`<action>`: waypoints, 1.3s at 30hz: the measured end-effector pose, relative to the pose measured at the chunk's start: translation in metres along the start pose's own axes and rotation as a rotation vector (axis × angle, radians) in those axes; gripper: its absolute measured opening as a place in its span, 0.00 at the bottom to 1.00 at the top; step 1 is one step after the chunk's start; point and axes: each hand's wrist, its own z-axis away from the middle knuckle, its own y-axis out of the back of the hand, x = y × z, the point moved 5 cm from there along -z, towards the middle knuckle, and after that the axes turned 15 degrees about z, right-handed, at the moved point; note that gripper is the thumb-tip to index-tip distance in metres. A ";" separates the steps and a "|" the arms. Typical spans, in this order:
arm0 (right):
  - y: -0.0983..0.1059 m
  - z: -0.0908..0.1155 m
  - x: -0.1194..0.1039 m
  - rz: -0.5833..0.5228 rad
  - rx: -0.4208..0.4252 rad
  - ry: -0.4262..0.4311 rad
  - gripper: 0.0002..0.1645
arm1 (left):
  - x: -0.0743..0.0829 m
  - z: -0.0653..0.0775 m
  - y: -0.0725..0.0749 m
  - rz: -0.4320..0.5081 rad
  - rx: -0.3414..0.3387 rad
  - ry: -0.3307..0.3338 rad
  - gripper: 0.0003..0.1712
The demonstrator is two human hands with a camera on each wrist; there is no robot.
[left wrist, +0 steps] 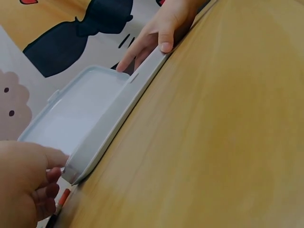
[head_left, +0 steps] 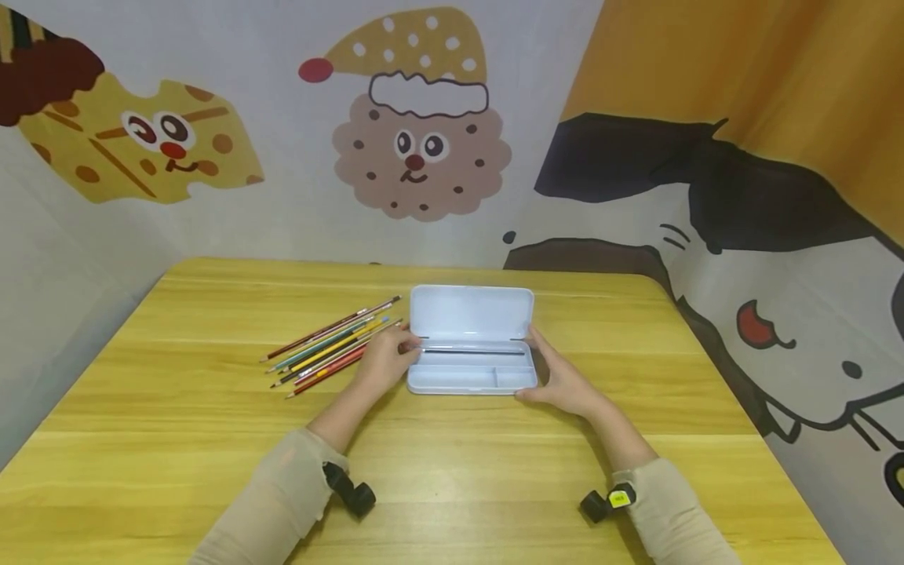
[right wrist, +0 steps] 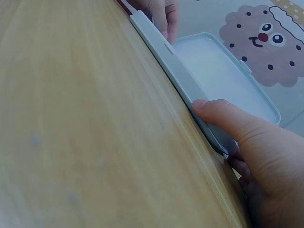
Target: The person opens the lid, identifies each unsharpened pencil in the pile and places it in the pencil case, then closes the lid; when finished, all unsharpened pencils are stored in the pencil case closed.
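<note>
A pale blue pencil case (head_left: 452, 380) lies on the table with its lid (head_left: 472, 312) raised toward the back. Inside are compartments, and a dark thin strip or stick (head_left: 473, 352) runs along the back one; which it is I cannot tell. My left hand (head_left: 384, 361) grips the case's left end with bent fingers, some of them hidden. At the right end my right hand (head_left: 565, 383) holds the case, thumb (right wrist: 213, 109) on the front corner and fingers along the side. Several pencils (head_left: 332, 345) lie in a loose bunch beside my left hand, partly behind it.
The wooden table (head_left: 452, 486) has its back edge near a printed cloth (head_left: 282, 227) with cartoon figures. Black wrist devices (head_left: 353, 490) are worn at both sleeves, low over the tabletop.
</note>
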 end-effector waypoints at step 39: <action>0.009 0.004 -0.021 -0.029 -0.005 0.010 0.72 | -0.007 0.056 0.128 -0.008 0.085 -0.149 0.10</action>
